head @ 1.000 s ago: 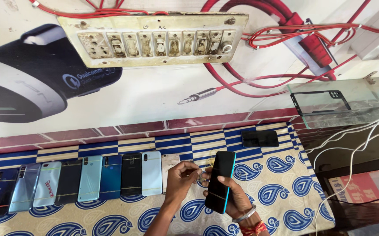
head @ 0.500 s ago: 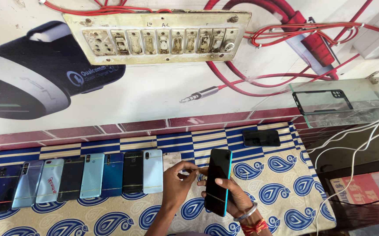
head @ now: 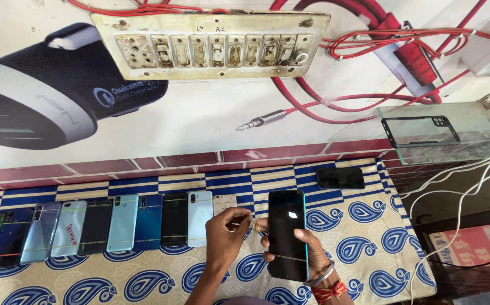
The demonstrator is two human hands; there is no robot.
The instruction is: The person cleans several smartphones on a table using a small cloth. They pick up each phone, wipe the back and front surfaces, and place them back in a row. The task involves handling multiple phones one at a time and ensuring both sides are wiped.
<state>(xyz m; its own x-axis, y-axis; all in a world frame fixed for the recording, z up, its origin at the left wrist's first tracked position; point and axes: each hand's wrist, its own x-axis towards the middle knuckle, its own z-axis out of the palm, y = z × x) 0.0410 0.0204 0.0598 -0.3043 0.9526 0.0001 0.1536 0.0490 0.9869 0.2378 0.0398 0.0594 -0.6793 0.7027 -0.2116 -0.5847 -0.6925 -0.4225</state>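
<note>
My right hand (head: 307, 254) grips a black smartphone (head: 287, 231) upright, its dark screen facing me, above the blue and white patterned cloth (head: 358, 226). My left hand (head: 225, 237) is just left of the phone, its fingers pinched on something small near the phone's left edge; what it holds is too small to make out. Behind my left hand lies a pale phone (head: 224, 204), partly hidden. To the left, a row of several phones (head: 95, 226) lies face down side by side on the cloth.
Another black phone (head: 340, 178) lies alone at the back right of the cloth. A glass shelf (head: 482, 141) at right carries a clear phone case (head: 420, 131). White cables (head: 465, 186) hang at right. A dirty switchboard (head: 211, 48) and red wires (head: 369, 45) are on the wall.
The view has shifted slightly; both hands stay together. My left hand's fingers have moved a little closer to the phone's left edge.
</note>
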